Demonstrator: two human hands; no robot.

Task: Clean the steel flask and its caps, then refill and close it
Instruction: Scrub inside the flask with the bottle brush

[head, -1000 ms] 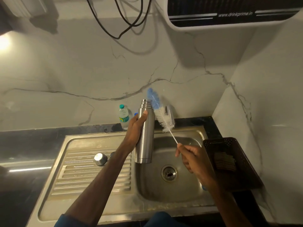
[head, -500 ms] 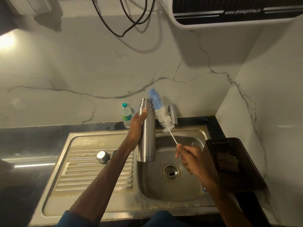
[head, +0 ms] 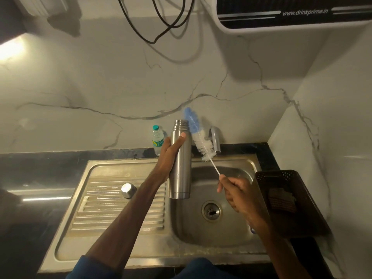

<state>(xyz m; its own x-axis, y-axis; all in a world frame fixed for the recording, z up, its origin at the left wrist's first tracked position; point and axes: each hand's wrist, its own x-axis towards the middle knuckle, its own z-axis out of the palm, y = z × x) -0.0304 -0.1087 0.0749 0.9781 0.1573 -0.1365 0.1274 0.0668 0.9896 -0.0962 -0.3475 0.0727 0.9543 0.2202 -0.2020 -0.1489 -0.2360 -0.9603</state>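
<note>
Steel flask (head: 180,164), head view: held upright over the sink (head: 104,172), above the line where the ribbed drainboard met the basin. Its long axis ran vertical in the frame, with the uncapped, threaded mouth pointing up toward the marble wall and the flat base down.

Left hand (head: 171,156): fingers wrapped round the flask's upper body, thumb laid across its front.

Right hand (head: 235,190): fingers curled, pinching the thin white handle of a brush (head: 199,137). The brush was tilted, handle low at the right and blue tip high. Its bristles stood just beside the flask's mouth, outside it.

Round steel cap (head: 128,190): standing on the drainboard, left of the forearm.

Plastic water bottle (head: 157,138): upright on the dark counter (head: 40,168), behind the left hand.

Grey tap (head: 215,139): behind the brush.

Dark perforated basket (head: 271,172): right of the basin.
</note>
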